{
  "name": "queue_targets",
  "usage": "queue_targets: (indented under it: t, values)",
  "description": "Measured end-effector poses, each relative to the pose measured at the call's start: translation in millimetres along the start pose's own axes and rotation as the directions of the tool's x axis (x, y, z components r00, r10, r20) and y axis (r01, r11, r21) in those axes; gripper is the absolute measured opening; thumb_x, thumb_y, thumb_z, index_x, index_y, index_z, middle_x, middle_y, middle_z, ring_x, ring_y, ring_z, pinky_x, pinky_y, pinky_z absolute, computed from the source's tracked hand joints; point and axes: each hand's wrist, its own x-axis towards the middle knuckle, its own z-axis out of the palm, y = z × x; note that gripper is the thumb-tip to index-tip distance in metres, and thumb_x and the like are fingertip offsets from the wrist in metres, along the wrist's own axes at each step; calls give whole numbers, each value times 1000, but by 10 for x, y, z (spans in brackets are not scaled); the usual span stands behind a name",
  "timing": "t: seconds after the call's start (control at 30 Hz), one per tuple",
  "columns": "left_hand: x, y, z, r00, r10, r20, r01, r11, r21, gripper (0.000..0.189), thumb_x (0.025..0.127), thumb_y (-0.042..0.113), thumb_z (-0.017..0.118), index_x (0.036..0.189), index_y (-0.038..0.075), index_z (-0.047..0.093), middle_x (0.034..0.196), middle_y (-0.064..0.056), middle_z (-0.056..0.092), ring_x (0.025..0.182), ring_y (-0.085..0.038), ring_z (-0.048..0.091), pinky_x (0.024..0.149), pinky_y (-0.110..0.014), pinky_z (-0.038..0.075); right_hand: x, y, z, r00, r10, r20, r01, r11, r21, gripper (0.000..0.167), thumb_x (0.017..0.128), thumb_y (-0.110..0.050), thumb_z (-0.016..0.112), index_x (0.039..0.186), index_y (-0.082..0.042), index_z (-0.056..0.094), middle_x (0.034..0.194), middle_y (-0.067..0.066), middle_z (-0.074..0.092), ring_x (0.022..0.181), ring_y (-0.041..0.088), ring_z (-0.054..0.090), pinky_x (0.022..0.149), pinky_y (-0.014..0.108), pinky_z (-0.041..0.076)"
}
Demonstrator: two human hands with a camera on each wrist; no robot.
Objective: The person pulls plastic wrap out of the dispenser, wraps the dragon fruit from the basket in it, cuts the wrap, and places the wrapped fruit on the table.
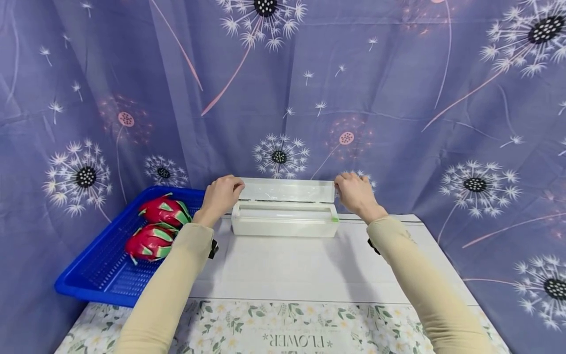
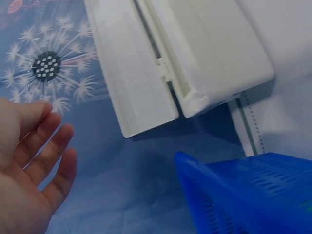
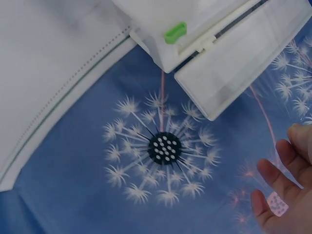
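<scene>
A long white cling film dispenser [image 1: 283, 230] sits at the back of the table. Its lid [image 2: 136, 73] is swung up and back, and a pale roll [image 1: 283, 215] lies inside. My left hand [image 1: 218, 196] is by the lid's left end, thumb and fingertips together. Past the right end, my right hand [image 1: 355, 194] has its thumb close to its bent fingers. Faint shine of clear cling film [image 3: 294, 66] shows by the right fingertips; both hands appear to pinch its edge. A green slider [image 3: 176, 33] marks the dispenser's right end.
A blue plastic basket [image 1: 72, 289] stands at the left, holding two red dragon fruits [image 1: 148, 242] with green scales. Purple dandelion-print curtain [image 1: 283, 98] hangs right behind the dispenser. A white cover with a floral front strip [image 1: 247, 319] lies on the table.
</scene>
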Motion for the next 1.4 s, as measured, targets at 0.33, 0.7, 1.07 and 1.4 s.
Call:
queue_targets:
  t: [0.33, 0.7, 1.07, 1.4]
  values:
    - [35, 32, -165, 1000, -22, 2, 22, 994, -107, 22, 101, 23, 57, 109, 11, 73, 104, -7, 68, 77, -21, 63, 62, -39, 50, 43, 20, -189, 1000, -16, -11, 16, 999, -32, 6, 94, -7, 61, 97, -9, 66, 93, 6, 61, 95, 29, 56, 77, 51, 39]
    - [78, 77, -335, 1000, -16, -12, 13, 980, -198, 24, 101, 23, 57, 110, 8, 73, 106, -8, 67, 79, -21, 62, 65, -39, 49, 27, 78, -361, 998, -7, -64, 6, 1000, -15, 10, 98, -12, 58, 98, -7, 66, 92, 7, 61, 92, 31, 56, 75, 52, 40]
    - [116, 89, -498, 1000, -10, -9, 8, 969, -245, 23, 100, 23, 58, 109, 9, 73, 107, -9, 67, 88, -23, 61, 76, -42, 50, 44, 95, -491, 992, -30, -120, 28, 999, -15, 8, 96, -10, 58, 94, -7, 65, 90, 8, 61, 91, 32, 57, 72, 51, 41]
    - [167, 123, -658, 1000, -4, -17, -1, 955, -295, 22, 99, 22, 60, 109, 8, 73, 108, -9, 68, 90, -23, 61, 79, -43, 50, 75, 92, -684, 990, -33, -134, 33, 999, -2, 9, 97, -11, 57, 95, -7, 65, 92, 9, 62, 92, 33, 56, 74, 53, 41]
